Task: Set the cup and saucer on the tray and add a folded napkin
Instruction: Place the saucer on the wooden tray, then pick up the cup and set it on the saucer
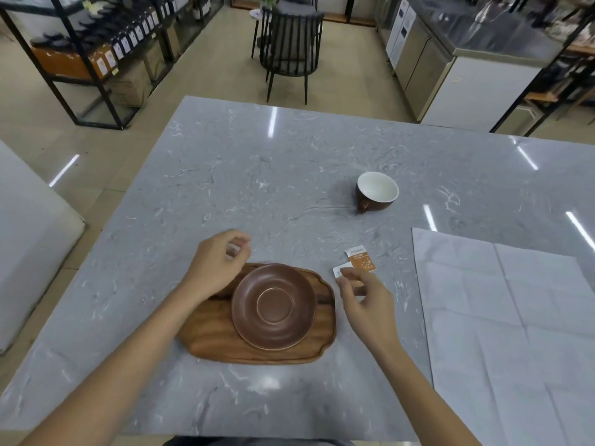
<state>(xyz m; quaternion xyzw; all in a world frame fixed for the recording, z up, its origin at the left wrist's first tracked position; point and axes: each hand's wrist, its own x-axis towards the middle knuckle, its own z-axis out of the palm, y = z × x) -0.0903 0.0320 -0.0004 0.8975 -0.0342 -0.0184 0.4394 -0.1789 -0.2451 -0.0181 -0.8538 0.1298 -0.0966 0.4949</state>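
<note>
A brown saucer (273, 305) lies on the right part of a wooden tray (209, 333) near the table's front edge. The brown cup (376, 192) with a white inside stands apart on the table, farther back and to the right, its handle toward me. A large white napkin (508, 320) lies spread flat at the right. My left hand (219, 262) hovers over the tray's back left corner, fingers loosely curled, holding nothing. My right hand (363, 297) hovers just right of the tray with fingers apart, over a small packet.
Two small orange and white packets (360, 258) lie on the grey marble table (257, 175) between tray and napkin. Beyond the table stand a black chair (289, 46), shelving at the left and steel counters at the right.
</note>
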